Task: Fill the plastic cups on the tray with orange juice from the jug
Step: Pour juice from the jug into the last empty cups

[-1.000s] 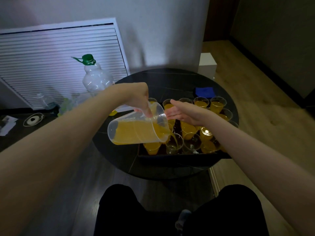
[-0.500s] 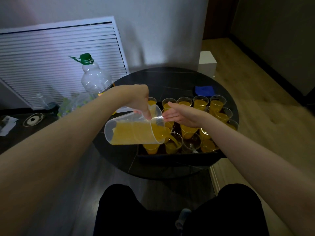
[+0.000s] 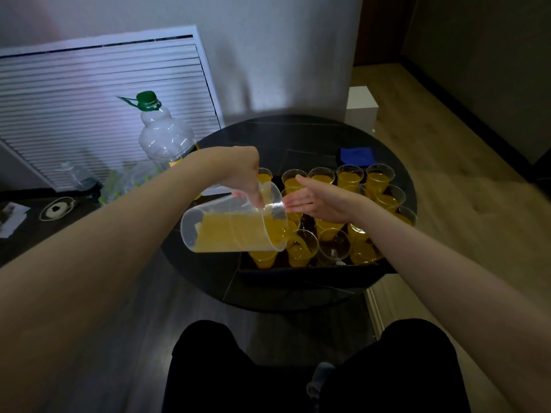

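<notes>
Head view, near to far. Black-clad knees fill the bottom edge. Beyond them stands a round black table with a glossy, faintly seamed top. A dark rectangular tray sits against the tabletop's near edge, packed with clear plastic cups of thin, tapered wall. Most hold orange juice; one cup in the near row looks almost empty.

Left hand grips the rim area of a translucent plastic jug, fingers curled over its upper edge. The jug is tilted nearly horizontal above the tray's near left corner, spout toward the cups, with opaque orange liquid pooled along its lower wall. A thin stream runs from the spout into a near-row cup, partly filled.

Right hand is flat, fingers straight and together, hovering over the middle cups just beside the jug's mouth; contact with it cannot be confirmed.

A folded blue cloth lies near the far right edge. Past the left edge stands a large clear bottle with green cap, before a white slatted panel.
</notes>
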